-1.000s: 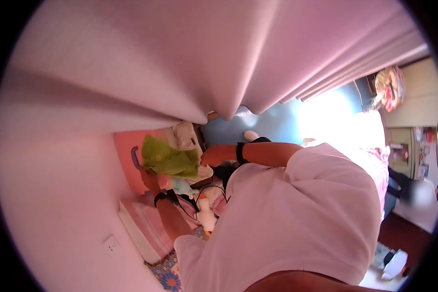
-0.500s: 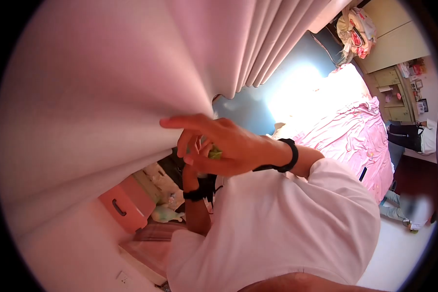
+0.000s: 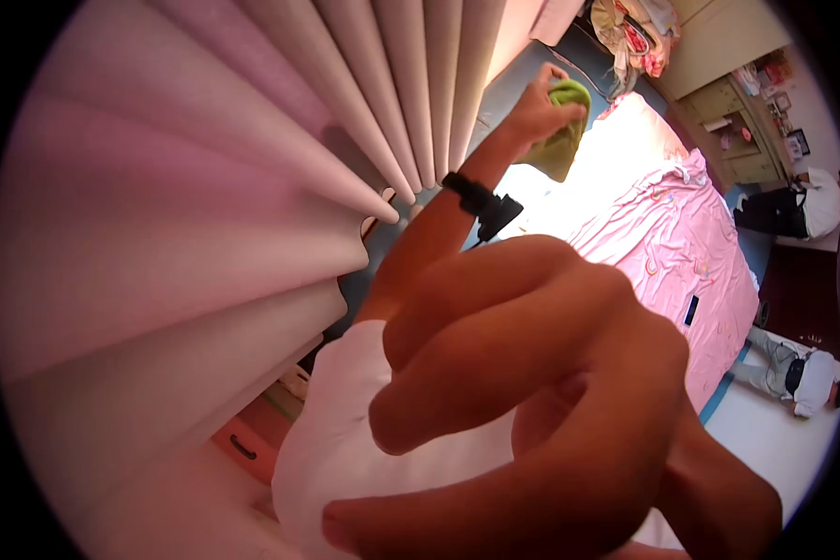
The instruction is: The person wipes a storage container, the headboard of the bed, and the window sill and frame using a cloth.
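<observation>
My left hand (image 3: 549,114) is raised at the upper middle, with its fingers and thumb closed on a green cloth (image 3: 562,140) that hangs over the bright side of the bed. A black band with a small black device (image 3: 483,205) is on the left wrist. Close to the camera, my right hand (image 3: 532,392) looms large at the lower middle. Its fingers are bent, the thumb stands apart from them, and nothing shows between them. Pleated pale curtains (image 3: 205,187) fill the left side, beside the left forearm.
A bed with a pink sheet (image 3: 672,243) lies at the right, with a dark flat object (image 3: 692,310) on it. Two people (image 3: 819,203) (image 3: 793,373) are at the far right. A red box (image 3: 247,439) is at the lower left. Bundled bedding (image 3: 635,37) sits at the top.
My left hand has swung up and right with the green cloth. My right hand has come down and closer to the camera. The view has turned, showing more curtain and bed.
</observation>
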Motion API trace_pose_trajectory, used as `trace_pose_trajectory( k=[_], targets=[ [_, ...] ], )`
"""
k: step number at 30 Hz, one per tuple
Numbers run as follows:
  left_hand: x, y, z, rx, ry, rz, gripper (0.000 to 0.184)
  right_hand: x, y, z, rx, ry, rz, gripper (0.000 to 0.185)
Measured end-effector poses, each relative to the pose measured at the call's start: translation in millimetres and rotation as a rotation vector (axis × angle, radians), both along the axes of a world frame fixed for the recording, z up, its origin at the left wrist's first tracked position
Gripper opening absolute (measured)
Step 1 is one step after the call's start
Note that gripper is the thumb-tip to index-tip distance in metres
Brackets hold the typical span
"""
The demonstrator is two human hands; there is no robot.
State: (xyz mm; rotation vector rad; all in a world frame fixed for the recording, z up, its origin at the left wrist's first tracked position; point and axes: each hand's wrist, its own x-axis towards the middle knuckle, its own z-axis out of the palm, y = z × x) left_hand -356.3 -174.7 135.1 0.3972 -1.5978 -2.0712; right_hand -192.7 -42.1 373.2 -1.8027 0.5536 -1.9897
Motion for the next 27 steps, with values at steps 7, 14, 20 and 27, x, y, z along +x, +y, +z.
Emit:
trace_pose_trajectory(
  k=[7, 14, 20, 27],
  targets=[
    [-125.8, -115.7, -57.8, -0.365, -0.054, 0.516, 0.030, -77.2, -49.8, -18.8, -0.012, 0.084, -0.259, 0.005],
    [-101.9, -281.5, -60.5, -0.957, -0.234, 0.839, 0.023, -188.8, -149.0, -55.5, -0.042, 0.203, -0.484, 0.022],
    [-49.3, -353.5, -63.7, -1.237, -0.309, 0.435, 0.029, -266.8, -282.6, -200.3, 0.623, 0.143, -0.765, 0.037],
    [-17.2, -328.4, -72.2, -1.218, -0.397, 0.252, 0.027, -268.1, -349.3, -321.6, 0.840, 0.710, -0.865, 0.064]
  ],
)
